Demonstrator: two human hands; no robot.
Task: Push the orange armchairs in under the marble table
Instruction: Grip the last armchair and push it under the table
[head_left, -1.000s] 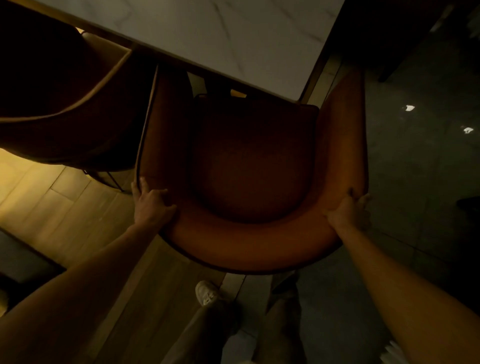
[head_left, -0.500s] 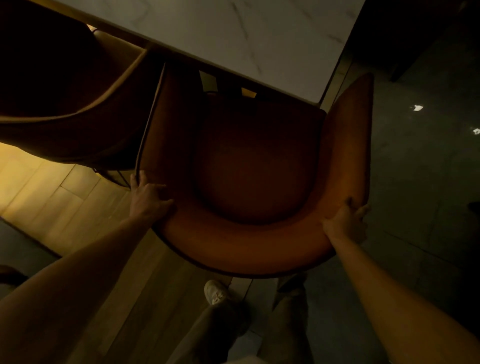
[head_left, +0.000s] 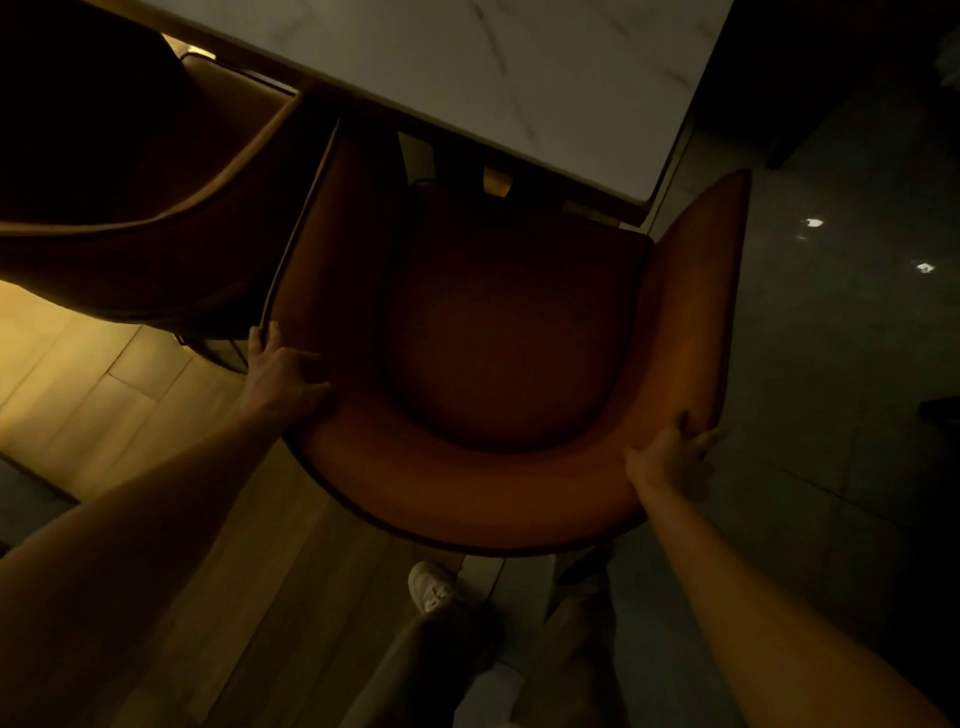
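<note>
An orange armchair (head_left: 498, 483) with a curved backrest stands right below me, its seat front under the near edge of the marble table (head_left: 519, 73). My left hand (head_left: 283, 376) grips the left side of the backrest, thumb inside the rim. My right hand (head_left: 670, 462) grips the right side of the backrest, fingers curled over the rim. The chair's right arm tip pokes out past the table's corner. A second orange armchair (head_left: 145, 249) stands at the left, close beside the first, mostly in shadow.
Light wooden floor (head_left: 104, 395) lies at the left and dark tiled floor (head_left: 831, 415) at the right. My legs and a white shoe (head_left: 431, 587) stand just behind the chair. The room is dim.
The chair has slid a little further towards the table, and its seat front lies deeper under the edge. Both hands keep their grip on the backrest.
</note>
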